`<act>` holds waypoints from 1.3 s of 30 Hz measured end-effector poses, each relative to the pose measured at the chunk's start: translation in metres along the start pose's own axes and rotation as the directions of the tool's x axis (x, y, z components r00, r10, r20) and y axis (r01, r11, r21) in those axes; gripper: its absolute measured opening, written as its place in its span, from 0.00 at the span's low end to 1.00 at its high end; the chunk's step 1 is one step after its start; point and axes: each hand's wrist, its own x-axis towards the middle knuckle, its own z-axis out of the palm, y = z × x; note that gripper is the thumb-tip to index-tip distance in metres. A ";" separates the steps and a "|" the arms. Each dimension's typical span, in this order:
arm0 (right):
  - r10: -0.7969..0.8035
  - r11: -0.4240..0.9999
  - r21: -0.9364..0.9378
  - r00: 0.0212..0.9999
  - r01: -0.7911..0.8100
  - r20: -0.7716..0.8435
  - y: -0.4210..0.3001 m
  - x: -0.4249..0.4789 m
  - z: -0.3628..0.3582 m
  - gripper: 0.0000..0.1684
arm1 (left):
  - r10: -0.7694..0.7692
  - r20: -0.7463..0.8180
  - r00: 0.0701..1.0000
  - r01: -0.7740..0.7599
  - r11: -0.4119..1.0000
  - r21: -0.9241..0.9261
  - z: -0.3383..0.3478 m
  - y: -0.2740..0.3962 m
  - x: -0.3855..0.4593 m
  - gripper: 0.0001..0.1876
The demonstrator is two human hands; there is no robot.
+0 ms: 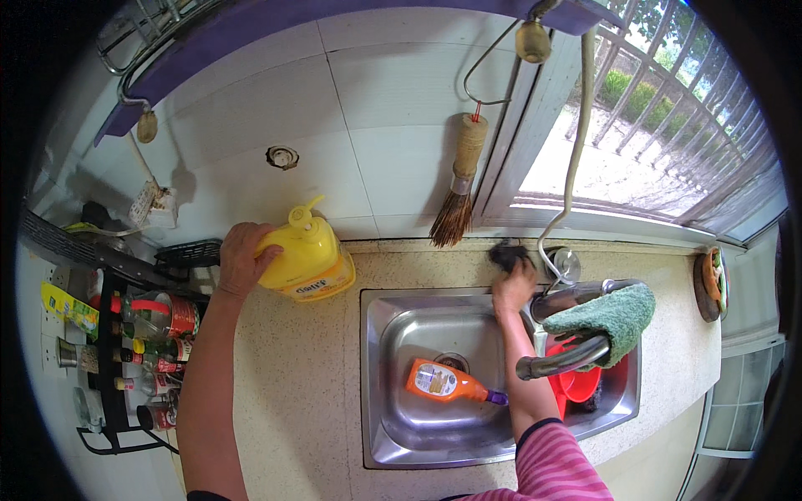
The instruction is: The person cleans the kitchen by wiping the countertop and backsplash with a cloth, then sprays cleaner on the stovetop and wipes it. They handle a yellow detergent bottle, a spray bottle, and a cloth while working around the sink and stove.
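Observation:
My left hand (244, 258) grips the side of a large yellow pump bottle (307, 263) standing on the speckled countertop, left of the steel sink (369, 382). Behind the sink's rim, my right hand (515, 285) has its fingers on a dark scouring pad (506, 253); how firmly it holds the pad is hard to see. An orange bottle with a purple cap (448, 382) lies on its side in the left basin, near the drain. A green cloth (608, 319) drapes over the faucet (564, 360), and red plastic containers (576, 382) sit in the right basin.
A straw brush (463, 178) hangs from a hook above the counter. The white hose (579, 138) comes down behind the faucet beside a metal cup (565, 264). At left, a black rack (113, 401) holds several bottles. A brown dish (708, 285) stands at the right end.

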 end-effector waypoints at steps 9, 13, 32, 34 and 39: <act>-0.689 0.719 0.688 -0.021 0.097 0.724 -0.092 -0.145 -0.001 0.17 | -0.216 -0.001 0.976 0.211 0.954 -0.212 0.017 0.020 0.001 0.18; -0.861 0.431 0.902 0.309 0.020 0.405 -0.072 -0.146 -0.075 0.19 | -0.123 -0.029 0.992 0.116 0.978 -0.172 0.012 0.031 0.009 0.18; -0.758 0.457 0.847 0.617 0.270 0.212 -0.129 -0.140 -0.007 0.11 | -0.042 0.033 0.999 0.043 0.999 -0.023 0.019 0.043 0.026 0.16; -0.829 0.412 0.773 0.550 0.483 0.099 -0.106 -0.114 -0.026 0.10 | -0.100 0.126 0.987 0.103 0.995 -0.015 0.014 0.047 0.028 0.18; -0.942 0.320 0.507 0.325 0.801 0.082 -0.034 -0.038 -0.023 0.08 | -0.062 0.007 0.998 0.060 0.992 0.113 0.002 0.067 0.032 0.23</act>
